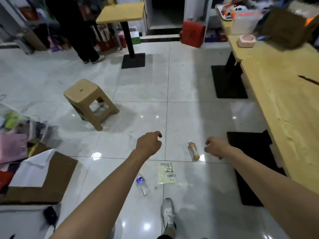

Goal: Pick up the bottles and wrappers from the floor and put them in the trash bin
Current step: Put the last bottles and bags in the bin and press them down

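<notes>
On the glossy tiled floor lie a clear bottle with a blue label (142, 184), a pale yellowish wrapper (166, 172) just right of it, and a clear packet with an orange end (193, 151) further off. My left hand (149, 141) hangs above the floor beyond the bottle, fingers loosely curled, holding nothing. My right hand (214, 146) hovers just right of the orange packet, fingers loosely curled and empty. No trash bin shows in view.
A tan plastic stool (90, 102) stands ahead on the left. A long wooden table (284, 104) with black bases runs along the right. Cardboard, paper and bags (39, 171) crowd the left. A person's legs (86, 40) stand at the back by a small table (123, 12). My shoe (167, 213) is below.
</notes>
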The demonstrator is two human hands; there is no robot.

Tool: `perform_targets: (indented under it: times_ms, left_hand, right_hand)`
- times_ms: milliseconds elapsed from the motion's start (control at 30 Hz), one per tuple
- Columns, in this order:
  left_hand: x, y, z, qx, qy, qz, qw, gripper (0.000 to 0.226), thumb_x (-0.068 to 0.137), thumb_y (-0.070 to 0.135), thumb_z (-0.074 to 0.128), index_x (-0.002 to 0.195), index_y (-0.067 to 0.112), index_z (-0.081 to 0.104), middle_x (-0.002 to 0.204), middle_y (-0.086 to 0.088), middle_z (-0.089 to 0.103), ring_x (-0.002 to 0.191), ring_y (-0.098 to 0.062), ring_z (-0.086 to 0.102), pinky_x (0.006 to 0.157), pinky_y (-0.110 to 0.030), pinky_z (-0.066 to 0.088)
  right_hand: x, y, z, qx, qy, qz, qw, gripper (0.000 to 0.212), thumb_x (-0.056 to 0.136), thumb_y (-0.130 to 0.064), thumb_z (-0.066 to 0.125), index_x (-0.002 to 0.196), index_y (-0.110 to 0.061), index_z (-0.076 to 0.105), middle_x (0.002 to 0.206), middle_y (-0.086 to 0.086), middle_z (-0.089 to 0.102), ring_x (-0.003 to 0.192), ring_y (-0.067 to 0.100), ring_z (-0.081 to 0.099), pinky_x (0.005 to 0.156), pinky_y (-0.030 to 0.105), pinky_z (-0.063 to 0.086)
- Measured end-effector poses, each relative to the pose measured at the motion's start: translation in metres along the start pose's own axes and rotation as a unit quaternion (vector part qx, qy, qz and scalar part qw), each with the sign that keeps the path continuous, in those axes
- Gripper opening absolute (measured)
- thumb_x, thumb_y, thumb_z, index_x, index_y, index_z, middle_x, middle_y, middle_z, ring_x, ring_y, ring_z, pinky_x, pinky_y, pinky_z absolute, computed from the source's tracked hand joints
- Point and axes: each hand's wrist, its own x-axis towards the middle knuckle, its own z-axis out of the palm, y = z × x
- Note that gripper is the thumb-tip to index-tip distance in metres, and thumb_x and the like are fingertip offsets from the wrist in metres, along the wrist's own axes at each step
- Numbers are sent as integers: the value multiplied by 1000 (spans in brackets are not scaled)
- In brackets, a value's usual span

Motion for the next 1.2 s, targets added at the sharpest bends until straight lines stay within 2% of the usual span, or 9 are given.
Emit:
perform_targets:
  times_ms: [100,300,567,733,833,900,1000,1100,1200]
  left_hand:
    - [56,-9,28,6,-15,14,1000,40,92,18,46,131,26,55,118,-1,65,108,-22,60,85,-31,47]
    - [164,-55,155,-5,-31,11,999,38,90,18,47,127,25,57,118,0,64,110,-22,58,85,-30,43]
    - [277,-183,494,45,-86,0,995,39,89,37,57,127,28,56,121,-3,58,110,-26,59,88,-35,45]
    - [324,-246,677,131,-90,78,984,89,71,75,58,146,31,35,159,-3,22,149,-27,10,114,-52,18]
    - [340,-276,750,187,-101,88,973,130,52,97,41,155,31,-3,163,-3,-14,148,-34,-18,114,-63,-5]
    - [344,-291,784,171,-83,81,978,134,48,102,32,154,32,-9,162,-3,-15,147,-34,-19,113,-64,-7]
    - [351,-294,807,92,20,62,994,112,61,95,40,154,33,23,161,-3,22,148,-34,15,114,-62,10]
    - [366,-295,806,56,171,90,979,63,68,55,78,125,32,63,123,3,63,114,-28,59,93,-43,40]
    - [380,-283,774,41,163,55,984,23,78,21,73,99,25,65,89,5,63,81,-23,63,65,-32,46]
  right_hand:
    - [62,-6,9,2,13,8,1000,41,91,-37,54,126,-15,56,123,13,59,102,29,60,89,42,55]
    - [211,9,97,0,20,20,1000,41,88,-35,53,121,-12,56,113,17,65,100,38,64,87,44,55]
    - [456,113,317,-59,28,62,996,67,80,-27,69,140,-18,39,131,21,42,121,40,48,99,42,45]
    - [591,175,414,-45,95,62,993,96,72,-40,78,147,-23,19,142,18,27,133,39,30,103,53,38]
    - [649,198,448,-51,158,53,985,107,67,-54,78,146,-29,11,146,15,22,135,37,27,97,59,36]
    - [676,211,465,-47,197,53,978,110,65,-60,76,146,-28,9,144,16,26,133,38,32,95,58,37]
    - [701,228,482,-29,208,56,976,103,72,-58,74,144,-17,13,132,22,43,120,41,48,91,51,43]
    - [716,239,487,14,197,65,978,79,82,-45,69,135,-6,24,123,25,53,110,42,57,84,44,46]
    - [713,235,483,48,175,36,983,72,80,-31,74,130,0,32,122,27,55,105,42,58,80,40,46]
